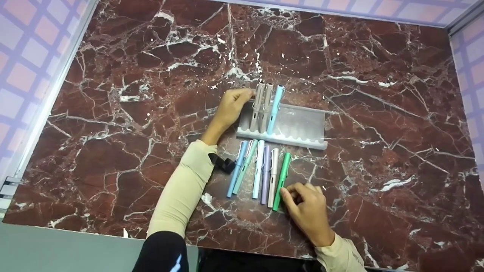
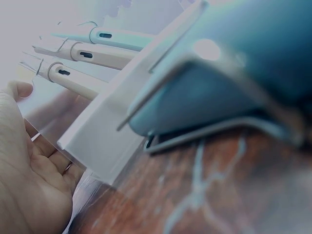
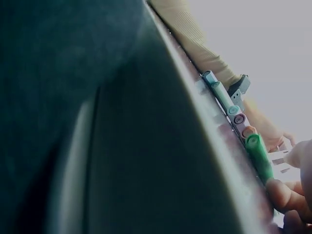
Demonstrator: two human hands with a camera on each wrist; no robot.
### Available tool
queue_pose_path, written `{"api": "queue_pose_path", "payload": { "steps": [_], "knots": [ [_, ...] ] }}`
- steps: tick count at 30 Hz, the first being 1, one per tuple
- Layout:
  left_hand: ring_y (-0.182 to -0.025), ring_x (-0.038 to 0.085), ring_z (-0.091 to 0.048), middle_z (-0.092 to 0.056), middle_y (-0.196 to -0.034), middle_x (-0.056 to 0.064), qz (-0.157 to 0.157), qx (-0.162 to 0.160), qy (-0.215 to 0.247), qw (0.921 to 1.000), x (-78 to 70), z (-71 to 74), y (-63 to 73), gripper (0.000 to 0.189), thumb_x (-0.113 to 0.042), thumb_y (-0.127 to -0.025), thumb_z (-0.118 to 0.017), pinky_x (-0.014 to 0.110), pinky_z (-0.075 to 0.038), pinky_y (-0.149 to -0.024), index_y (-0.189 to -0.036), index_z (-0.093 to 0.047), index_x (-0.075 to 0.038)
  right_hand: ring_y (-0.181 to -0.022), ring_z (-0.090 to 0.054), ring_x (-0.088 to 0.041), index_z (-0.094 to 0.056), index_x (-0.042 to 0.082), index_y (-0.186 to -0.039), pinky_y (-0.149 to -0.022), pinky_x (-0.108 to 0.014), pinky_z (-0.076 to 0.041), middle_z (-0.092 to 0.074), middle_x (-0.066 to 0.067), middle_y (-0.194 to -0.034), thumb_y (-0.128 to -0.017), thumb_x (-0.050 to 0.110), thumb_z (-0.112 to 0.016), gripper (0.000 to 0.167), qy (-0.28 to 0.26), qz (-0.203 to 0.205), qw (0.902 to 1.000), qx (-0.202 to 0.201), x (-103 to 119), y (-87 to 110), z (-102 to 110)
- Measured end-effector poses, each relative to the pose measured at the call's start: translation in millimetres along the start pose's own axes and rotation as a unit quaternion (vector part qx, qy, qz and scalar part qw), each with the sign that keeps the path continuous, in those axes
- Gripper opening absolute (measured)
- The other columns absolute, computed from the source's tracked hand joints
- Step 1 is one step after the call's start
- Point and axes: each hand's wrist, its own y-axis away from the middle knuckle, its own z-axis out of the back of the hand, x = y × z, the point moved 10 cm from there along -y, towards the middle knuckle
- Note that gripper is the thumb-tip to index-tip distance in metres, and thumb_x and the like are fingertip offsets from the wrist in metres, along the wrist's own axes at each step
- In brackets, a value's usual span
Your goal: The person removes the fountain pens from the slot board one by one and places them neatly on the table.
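Observation:
My left hand [image 1: 231, 107] grips the left edge of a clear pen stand [image 1: 300, 122], thumb in front and fingers showing behind the panel in the left wrist view. Two taupe pens [image 1: 266, 107] and a light blue pen [image 1: 275, 109] lean upright in the stand's left notches. In front of it, a green pen [image 1: 281, 181] lies at the right end of a row on the table. Beside its lower half is my right hand [image 1: 308, 206], pinching the green pen between thumb and curled fingers [image 3: 280, 192].
The row also holds a blue pen [image 1: 237, 169], a teal pen [image 1: 245, 167], a pale blue pen [image 1: 258, 170], a purple pen [image 1: 266, 175] and a beige pen [image 1: 273, 178]. Under everything is a dark red marbled table [image 1: 113, 151], its front edge close to my body.

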Motion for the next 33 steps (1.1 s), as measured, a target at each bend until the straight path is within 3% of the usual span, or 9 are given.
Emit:
{"api": "queue_pose_path", "payload": {
  "steps": [7, 12, 14, 17, 21, 25, 29, 33],
  "knots": [
    [-0.082, 0.037, -0.06, -0.071, -0.084, 0.017, 0.0, 0.002, -0.001, 1.0, -0.8, -0.4, -1.0, 0.035, -0.008, -0.101, -0.048, 0.033, -0.054, -0.088, -0.076, -0.063, 0.011, -0.054, -0.05, -0.011, -0.069, 0.01, -0.08, -0.056, -0.03, -0.037, -0.062, 0.002, -0.063, -0.083, 0.014, -0.077, 0.009, 0.012, 0.013, 0.9998, 0.0, -5.5, -12.7, -7.0],
    [-0.09, 0.024, -0.066, -0.072, -0.096, 0.024, -0.003, 0.006, 0.001, 1.0, -1.2, -0.8, -0.3, 0.032, -0.006, -0.101, -0.047, 0.034, -0.053, -0.094, -0.088, -0.067, 0.016, -0.056, -0.056, -0.019, -0.067, 0.009, -0.081, -0.055, -0.034, -0.04, -0.065, -0.003, -0.066, -0.085, 0.02, -0.074, 0.014, 0.014, 0.027, 0.9994, 0.015, -11.5, -33.6, -17.9],
    [-0.094, 0.02, -0.068, -0.073, -0.1, 0.023, -0.007, 0.006, 0.005, 0.9999, -1.3, -0.7, 0.0, 0.03, -0.006, -0.1, -0.047, 0.033, -0.052, -0.096, -0.095, -0.071, 0.012, -0.055, -0.055, -0.018, -0.066, 0.009, -0.08, -0.054, -0.034, -0.041, -0.063, -0.002, -0.064, -0.087, 0.022, -0.073, 0.016, 0.016, 0.034, 0.999, 0.022, -12.4, -41.9, -22.6],
    [-0.089, 0.021, -0.066, -0.074, -0.096, 0.021, -0.013, 0.009, 0.011, 0.9998, -1.8, -1.3, -0.2, 0.033, -0.006, -0.1, -0.046, 0.032, -0.053, -0.094, -0.087, -0.067, 0.015, -0.05, -0.05, -0.016, -0.062, 0.01, -0.071, -0.051, -0.034, -0.042, -0.059, -0.002, -0.059, -0.09, 0.024, -0.07, 0.025, 0.007, 0.047, 0.9987, 0.016, -12.6, -53.0, -25.9],
    [-0.082, 0.031, -0.062, -0.072, -0.087, 0.017, -0.015, 0.006, 0.011, 0.9998, -2.4, -0.2, -1.3, 0.037, -0.008, -0.101, -0.046, 0.032, -0.053, -0.089, -0.077, -0.057, 0.018, -0.047, -0.046, -0.017, -0.054, 0.008, -0.063, -0.047, -0.035, -0.042, -0.052, -0.004, -0.054, -0.096, 0.025, -0.062, 0.038, -0.025, 0.07, 0.9962, -0.044, -11.2, -69.5, -21.2],
    [-0.074, 0.033, -0.054, -0.063, -0.077, 0.024, -0.016, 0.005, 0.008, 0.9998, -2.5, 0.0, -2.0, 0.039, -0.009, -0.101, -0.046, 0.034, -0.051, -0.082, -0.071, -0.052, 0.017, -0.054, -0.049, -0.024, -0.058, 0.004, -0.068, -0.054, -0.04, -0.041, -0.057, -0.01, -0.061, -0.094, 0.021, -0.06, 0.032, -0.042, 0.084, 0.9882, -0.121, -13.4, -90.1, -16.4],
    [-0.081, 0.018, -0.064, -0.071, -0.088, 0.023, -0.009, 0.006, 0.01, 0.9999, -0.4, -0.2, -1.4, 0.035, -0.008, -0.101, -0.047, 0.032, -0.053, -0.087, -0.08, -0.066, 0.011, -0.063, -0.048, -0.028, -0.063, 0.002, -0.078, -0.064, -0.041, -0.034, -0.061, -0.012, -0.071, -0.088, 0.016, -0.066, 0.018, -0.042, 0.053, 0.9867, -0.148, -21.6, -113.1, -20.1],
    [-0.089, 0.012, -0.067, -0.074, -0.099, 0.022, -0.007, 0.011, 0.009, 0.9999, -0.7, -0.5, -0.2, 0.032, -0.008, -0.101, -0.047, 0.033, -0.053, -0.094, -0.096, -0.071, 0.011, -0.072, -0.054, -0.028, -0.069, 0.004, -0.096, -0.071, -0.041, -0.035, -0.07, -0.01, -0.086, -0.09, 0.021, -0.07, 0.018, -0.028, 0.006, 0.9934, -0.111, -27.3, -130.0, -33.1]
  ]
}}
